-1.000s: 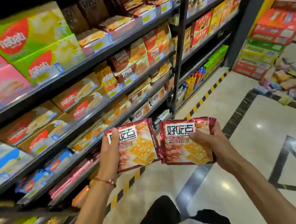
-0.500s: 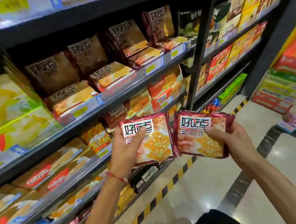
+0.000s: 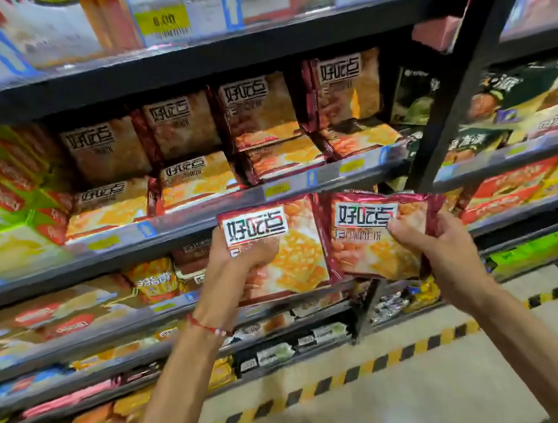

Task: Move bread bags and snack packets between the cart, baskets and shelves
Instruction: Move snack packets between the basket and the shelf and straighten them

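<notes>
Two dark-red cracker packets with white labels are held up side by side in front of the shelving. My left hand [image 3: 238, 263] grips the left packet [image 3: 296, 254] by its left edge, thumb across the front. My right hand [image 3: 436, 250] pinches the right packet [image 3: 374, 246] at its right side. Both packets hang just below the front rail of the shelf [image 3: 202, 216] that carries several matching packets [image 3: 260, 116], some upright, some lying flat.
More snack boxes fill the shelves below and to the left. A black upright post [image 3: 446, 114] divides this bay from the one at right. A yellow-and-black striped line [image 3: 323, 382] runs along the tiled floor at the shelf base.
Both hands have raised the two packets and come closer to the shelf of matching packets. The view has tilted up toward the shelves.
</notes>
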